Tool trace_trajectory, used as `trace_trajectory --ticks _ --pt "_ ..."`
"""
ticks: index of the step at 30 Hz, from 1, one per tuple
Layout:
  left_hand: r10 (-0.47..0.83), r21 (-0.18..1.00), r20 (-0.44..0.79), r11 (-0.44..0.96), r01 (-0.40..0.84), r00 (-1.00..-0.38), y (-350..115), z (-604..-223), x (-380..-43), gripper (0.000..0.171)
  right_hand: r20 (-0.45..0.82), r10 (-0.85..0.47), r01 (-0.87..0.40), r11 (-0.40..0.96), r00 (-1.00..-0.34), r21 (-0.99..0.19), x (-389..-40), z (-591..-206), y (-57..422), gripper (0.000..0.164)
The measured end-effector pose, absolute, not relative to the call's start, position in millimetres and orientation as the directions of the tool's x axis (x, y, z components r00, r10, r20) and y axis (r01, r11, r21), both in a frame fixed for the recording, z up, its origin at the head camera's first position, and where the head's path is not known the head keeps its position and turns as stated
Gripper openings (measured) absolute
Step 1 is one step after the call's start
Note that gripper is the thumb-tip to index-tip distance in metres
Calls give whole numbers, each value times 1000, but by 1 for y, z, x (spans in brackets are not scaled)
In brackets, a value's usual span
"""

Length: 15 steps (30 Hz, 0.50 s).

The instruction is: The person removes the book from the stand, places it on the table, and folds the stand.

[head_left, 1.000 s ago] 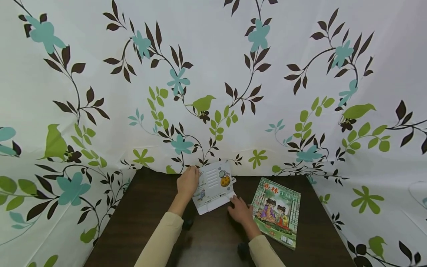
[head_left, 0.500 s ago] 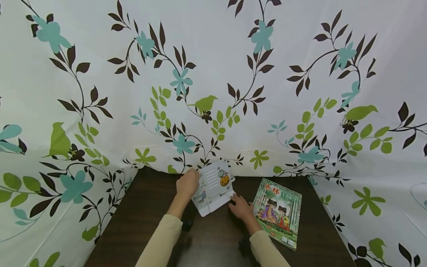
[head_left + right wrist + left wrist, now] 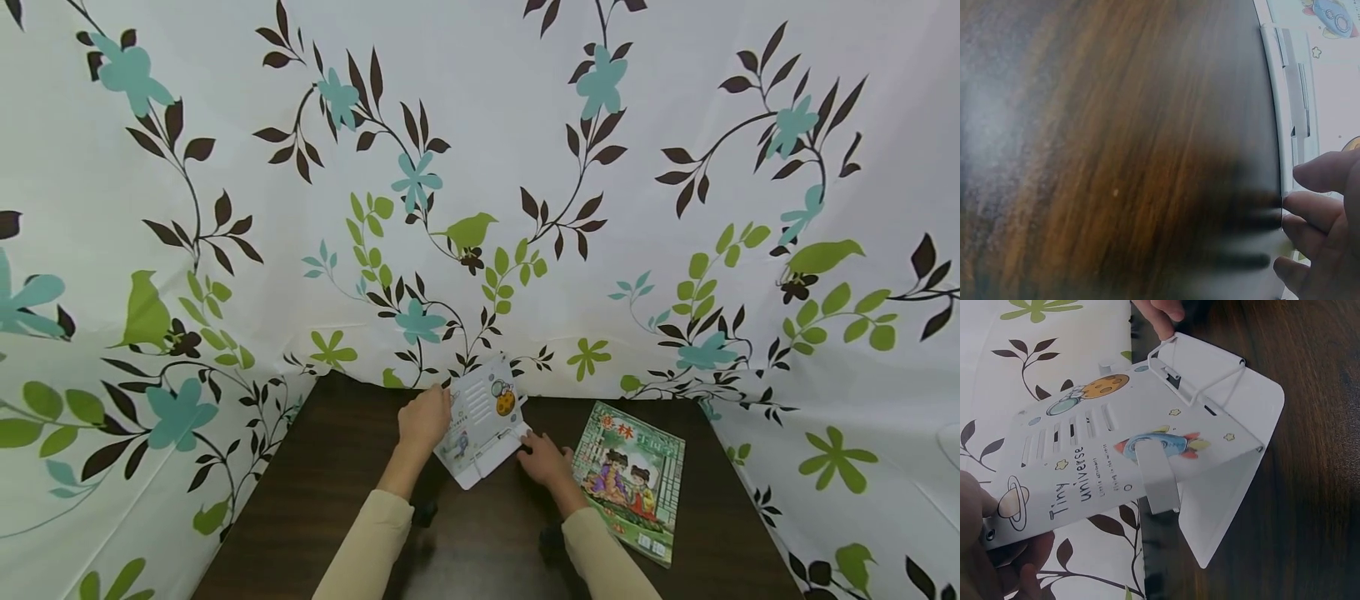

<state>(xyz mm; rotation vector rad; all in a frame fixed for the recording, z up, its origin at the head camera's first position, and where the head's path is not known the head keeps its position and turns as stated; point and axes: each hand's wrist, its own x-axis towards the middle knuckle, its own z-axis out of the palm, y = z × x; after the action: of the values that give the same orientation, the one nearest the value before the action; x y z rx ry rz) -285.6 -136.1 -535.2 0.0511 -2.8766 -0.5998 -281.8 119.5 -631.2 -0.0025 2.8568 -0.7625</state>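
A white metal book stand (image 3: 487,408), printed with a rocket, planets and the words "Tiny universe", stands unfolded on the dark table. Its back panel (image 3: 1085,450) leans up from a flat base (image 3: 1222,494), and a wire page holder (image 3: 1194,394) crosses the front. My left hand (image 3: 425,419) grips the panel's upper left corner, thumb on the printed face and fingers behind. At the base's right front corner, my right hand (image 3: 546,460) pinches the edge between thumb and fingers (image 3: 1313,209). Right of that hand lies a magazine (image 3: 633,483) with a green illustrated cover.
The dark wood table (image 3: 300,500) ends at the back against a white curtain (image 3: 480,108) patterned with leaves, flowers and birds. More of this cloth hangs at both sides.
The book stand has turned slightly anticlockwise as seen from the head, both hands staying on it. The head view has shifted a little; the magazine lies as before.
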Motion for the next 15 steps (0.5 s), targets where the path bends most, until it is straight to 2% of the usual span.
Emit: trace_trajectory --ticks 15 --pt "-93 428 176 904 -9 -980 -141 -540 -273 44 -164 -48 37 875 -985 -483 -288 -633 113 48"
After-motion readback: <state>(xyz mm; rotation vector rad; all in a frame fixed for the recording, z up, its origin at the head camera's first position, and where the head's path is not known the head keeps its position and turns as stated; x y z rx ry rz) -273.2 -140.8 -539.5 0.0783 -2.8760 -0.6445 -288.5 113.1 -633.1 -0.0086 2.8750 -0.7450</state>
